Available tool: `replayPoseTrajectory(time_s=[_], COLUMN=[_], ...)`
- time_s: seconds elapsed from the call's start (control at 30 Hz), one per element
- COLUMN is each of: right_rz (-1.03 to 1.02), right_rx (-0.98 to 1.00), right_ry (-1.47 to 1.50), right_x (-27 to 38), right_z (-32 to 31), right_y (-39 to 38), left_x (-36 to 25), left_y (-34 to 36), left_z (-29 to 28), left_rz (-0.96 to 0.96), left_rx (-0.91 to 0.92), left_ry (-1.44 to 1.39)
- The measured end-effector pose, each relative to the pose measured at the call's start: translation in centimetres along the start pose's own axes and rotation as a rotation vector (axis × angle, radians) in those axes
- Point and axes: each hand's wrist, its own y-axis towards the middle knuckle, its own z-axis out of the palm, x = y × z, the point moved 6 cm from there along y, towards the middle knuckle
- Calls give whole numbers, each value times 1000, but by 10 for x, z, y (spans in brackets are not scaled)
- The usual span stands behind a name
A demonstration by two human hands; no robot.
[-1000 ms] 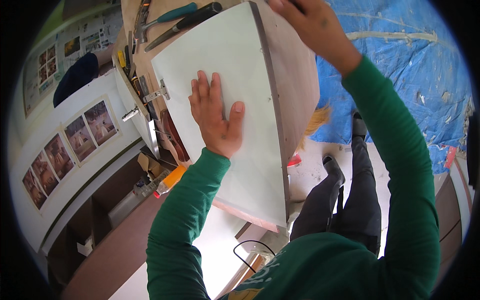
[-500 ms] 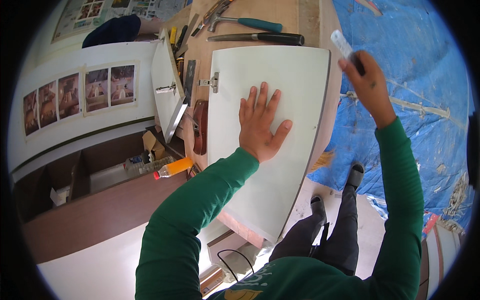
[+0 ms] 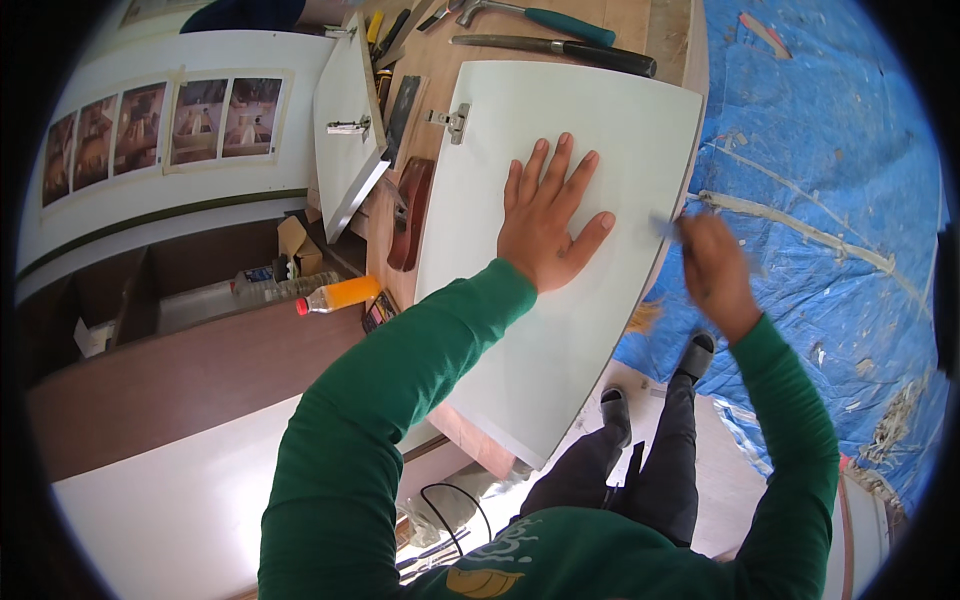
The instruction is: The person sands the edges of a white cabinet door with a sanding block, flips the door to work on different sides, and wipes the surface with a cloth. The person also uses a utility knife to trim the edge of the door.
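Where the left hand (image 3: pixel 555 220) rests: palm down on the white cabinet door (image 3: pixel 520 350), thumb and fingers spread wide.
Right hand (image 3: pixel 710 270): blurred at the door's right edge, fingers curled around a small bluish-grey tool (image 3: pixel 664 228); from here I cannot tell which fingertips pinch it, or whether its tip touches the edge.
Cabinet door: lying flat on the wooden bench (image 3: pixel 665 25), in front of the person, its metal hinge (image 3: pixel 458 123) at the upper left edge.
Beyond the door's far end: a teal-handled claw hammer (image 3: pixel 570 25) and a long black-handled file-like tool (image 3: pixel 610 57), side by side.
Left of the door: a reddish-brown wooden tool (image 3: pixel 409 215), just beside it; farther left, another white panel (image 3: pixel 345 110) with a hinge stands tilted.
Orange drink bottle (image 3: pixel 345 293): lying on its side near the left forearm, red cap pointing left.
Floor to the right: a creased blue tarp (image 3: pixel 820 300), splotched with pale marks.
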Motion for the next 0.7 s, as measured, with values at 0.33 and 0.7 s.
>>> replayPoseTrajectory(time_s=[0.33,0.7], right_rz=[181,23], right_rx=[75,-37], right_ry=[140,-79], right_x=[2,32], right_z=[26,33], right_y=[-80,-65], left_x=[3,12], left_y=[-6,-8], left_z=[0,10], left_rz=[4,1], left_rx=[-68,-126], left_ry=[0,34])
